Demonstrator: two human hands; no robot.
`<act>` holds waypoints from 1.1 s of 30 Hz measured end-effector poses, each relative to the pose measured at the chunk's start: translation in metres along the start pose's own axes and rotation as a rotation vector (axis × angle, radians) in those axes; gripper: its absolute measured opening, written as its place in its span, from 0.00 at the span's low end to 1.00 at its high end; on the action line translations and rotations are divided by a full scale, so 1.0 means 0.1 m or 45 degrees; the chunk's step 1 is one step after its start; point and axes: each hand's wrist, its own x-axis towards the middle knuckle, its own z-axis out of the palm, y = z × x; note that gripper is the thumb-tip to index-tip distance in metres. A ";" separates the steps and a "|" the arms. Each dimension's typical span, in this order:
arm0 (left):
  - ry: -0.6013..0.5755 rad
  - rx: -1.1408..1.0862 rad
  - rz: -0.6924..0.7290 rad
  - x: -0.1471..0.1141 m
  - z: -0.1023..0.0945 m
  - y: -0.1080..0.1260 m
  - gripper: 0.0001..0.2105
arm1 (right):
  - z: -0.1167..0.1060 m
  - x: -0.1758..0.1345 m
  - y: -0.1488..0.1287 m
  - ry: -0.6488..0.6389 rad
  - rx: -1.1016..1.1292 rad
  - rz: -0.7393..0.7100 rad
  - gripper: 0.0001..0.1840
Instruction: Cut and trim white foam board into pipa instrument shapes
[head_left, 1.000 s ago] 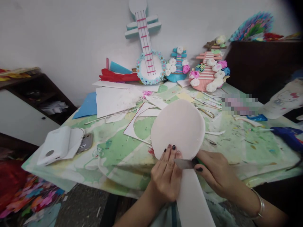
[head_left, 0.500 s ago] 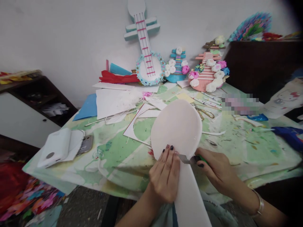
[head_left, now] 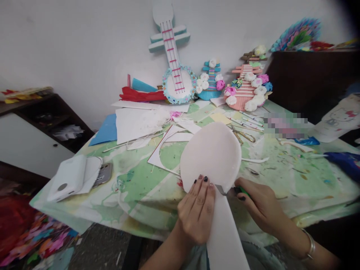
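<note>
A white foam piece (head_left: 210, 153) with a rounded head and a long neck lies partly over the table's near edge, its neck running down toward me. My left hand (head_left: 197, 213) rests flat on it where head and neck meet, fingers stretched out and thumb hidden. At the right of that joint, my right hand (head_left: 260, 204) is closed around the green and black handle of a utility knife (head_left: 221, 189). The grey blade meets the foam at the joint, close to my left fingertips.
Scissors (head_left: 247, 137), markers (head_left: 250, 119) and paper scraps (head_left: 140, 122) lie beyond the foam. Left are a white device (head_left: 69, 176) and a phone (head_left: 104, 174); right, a blue glue gun (head_left: 344, 163). Decorated model instruments, including a tall white one (head_left: 176, 84), lean against the wall.
The view has shifted slightly, so everything sits a little lower and to the right. The blade appears at a slightly different slant at the joint; both hands keep their places on foam and knife.
</note>
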 end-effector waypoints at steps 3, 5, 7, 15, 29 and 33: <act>-0.005 -0.012 0.006 0.01 -0.01 -0.01 0.13 | 0.00 0.02 -0.01 0.005 -0.002 -0.016 0.11; -0.003 -0.026 0.005 0.00 -0.02 -0.02 0.13 | 0.01 0.03 -0.02 0.015 -0.009 -0.029 0.11; -0.012 -0.035 -0.001 -0.01 -0.03 -0.03 0.15 | 0.02 0.05 -0.02 0.027 -0.019 -0.046 0.11; 0.035 0.032 -0.097 -0.03 -0.12 -0.16 0.23 | -0.06 -0.04 0.10 0.119 -0.062 0.005 0.10; 0.002 0.115 0.132 0.16 0.14 -0.11 0.16 | -0.13 0.37 -0.36 0.475 1.188 0.674 0.15; -0.036 0.123 0.148 0.17 0.11 -0.10 0.16 | -0.01 0.38 -0.38 0.502 1.401 0.666 0.16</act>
